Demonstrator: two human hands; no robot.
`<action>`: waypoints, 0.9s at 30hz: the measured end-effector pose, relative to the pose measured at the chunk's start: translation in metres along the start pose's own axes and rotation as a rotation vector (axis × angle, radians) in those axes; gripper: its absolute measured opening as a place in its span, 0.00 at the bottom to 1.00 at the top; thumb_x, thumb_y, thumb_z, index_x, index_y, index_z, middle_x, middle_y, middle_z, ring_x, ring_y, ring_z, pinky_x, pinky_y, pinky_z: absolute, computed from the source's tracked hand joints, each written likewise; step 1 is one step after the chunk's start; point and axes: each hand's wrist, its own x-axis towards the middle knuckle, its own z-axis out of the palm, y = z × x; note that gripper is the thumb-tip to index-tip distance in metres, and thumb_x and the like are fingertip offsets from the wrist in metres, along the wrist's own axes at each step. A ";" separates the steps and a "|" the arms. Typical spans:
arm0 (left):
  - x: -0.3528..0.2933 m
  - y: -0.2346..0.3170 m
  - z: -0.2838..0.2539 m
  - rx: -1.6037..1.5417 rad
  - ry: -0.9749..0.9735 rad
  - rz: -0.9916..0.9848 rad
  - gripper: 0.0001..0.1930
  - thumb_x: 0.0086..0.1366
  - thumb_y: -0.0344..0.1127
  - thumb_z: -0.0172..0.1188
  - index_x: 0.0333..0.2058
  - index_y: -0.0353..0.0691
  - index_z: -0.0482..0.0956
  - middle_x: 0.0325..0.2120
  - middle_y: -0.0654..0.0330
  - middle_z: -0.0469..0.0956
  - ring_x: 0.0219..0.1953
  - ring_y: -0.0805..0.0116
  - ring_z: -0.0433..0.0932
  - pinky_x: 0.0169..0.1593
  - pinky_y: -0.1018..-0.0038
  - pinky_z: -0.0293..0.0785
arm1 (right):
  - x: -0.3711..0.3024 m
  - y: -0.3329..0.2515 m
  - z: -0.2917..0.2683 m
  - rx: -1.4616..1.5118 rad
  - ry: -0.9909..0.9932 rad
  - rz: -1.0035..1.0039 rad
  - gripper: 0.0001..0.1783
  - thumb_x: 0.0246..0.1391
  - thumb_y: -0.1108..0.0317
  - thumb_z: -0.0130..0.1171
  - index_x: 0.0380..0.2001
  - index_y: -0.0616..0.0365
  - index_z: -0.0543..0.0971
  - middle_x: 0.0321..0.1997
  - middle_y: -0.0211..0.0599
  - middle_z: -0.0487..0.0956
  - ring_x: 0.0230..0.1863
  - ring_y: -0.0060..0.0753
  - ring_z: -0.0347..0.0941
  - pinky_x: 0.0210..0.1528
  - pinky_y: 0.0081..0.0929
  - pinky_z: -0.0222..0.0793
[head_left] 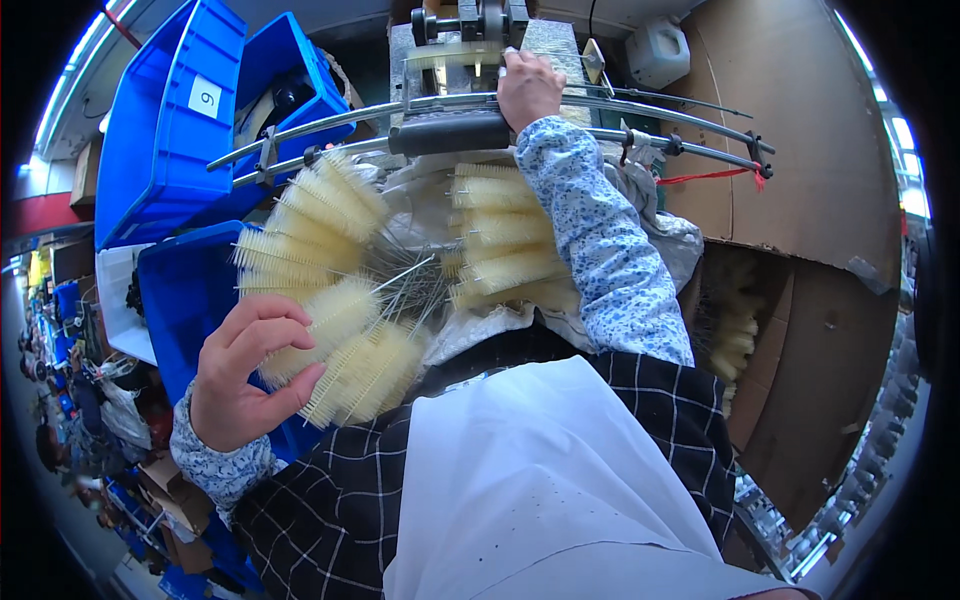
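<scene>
My left hand [248, 372] is at the lower left, its thumb and fingers curved and apart beside a cream bristle brush [345, 318]. Whether its fingertips touch the bristles is hard to tell. Several more brushes with thin wire stems [402, 285] lie fanned across my lap, in a left bunch [315, 225] and a right bunch [500, 230]. My right hand [530, 88] reaches up to the machine [548, 40], fingers bent over one end of a brush [450, 57] lying crosswise there. Its palm side is hidden.
Metal rails [330, 122] with a dark padded roller [450, 132] cross in front of the machine. Blue bins [165, 130] stand at the left. At the right are cardboard sheets [800, 130], a box holding brushes [738, 335] and a white jug [658, 55].
</scene>
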 end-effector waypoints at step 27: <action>0.007 -0.018 0.000 -0.443 0.150 -0.102 0.09 0.43 0.24 0.49 0.26 0.39 0.62 0.30 0.56 0.63 0.32 0.73 0.62 0.41 0.78 0.58 | 0.005 0.215 -0.108 0.349 -0.412 -0.037 0.14 0.53 0.67 0.46 0.44 0.51 0.74 0.40 0.39 0.76 0.42 0.38 0.72 0.43 0.32 0.65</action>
